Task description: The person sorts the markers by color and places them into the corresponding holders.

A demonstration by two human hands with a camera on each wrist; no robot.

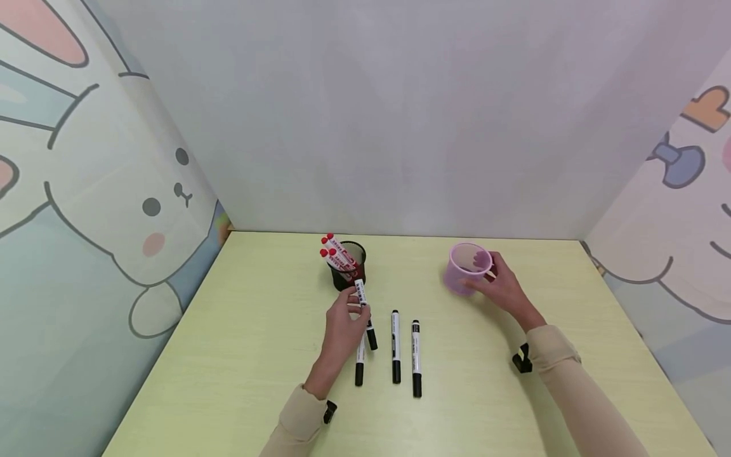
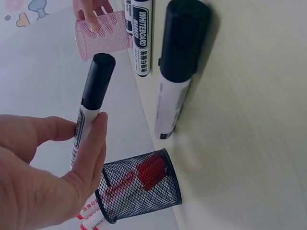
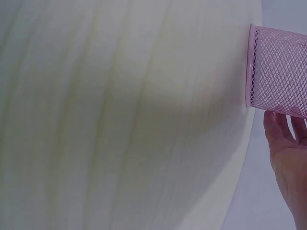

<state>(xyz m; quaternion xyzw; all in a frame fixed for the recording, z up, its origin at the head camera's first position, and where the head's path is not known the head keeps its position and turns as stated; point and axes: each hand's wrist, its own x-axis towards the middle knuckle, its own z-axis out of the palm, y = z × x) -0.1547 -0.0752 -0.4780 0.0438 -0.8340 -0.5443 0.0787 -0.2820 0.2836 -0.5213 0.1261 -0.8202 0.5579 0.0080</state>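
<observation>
Head view: at centre, the left hand [image 1: 344, 322] pinches a black-capped marker [image 1: 361, 293], best held lightly; right of centre, the right hand [image 1: 505, 289] holds the pink cup [image 1: 457, 279], best steadied. Left wrist view, top centre: a lettered marker [image 2: 142, 38] reads clearly, illegible from above. Right wrist view, far right: the cup's mesh shows plainly.

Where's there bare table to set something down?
The table is bare left of the black cup and left hand, and between that cup and the pink cup. It is crowded where black-capped markers lie beside the left hand.
</observation>
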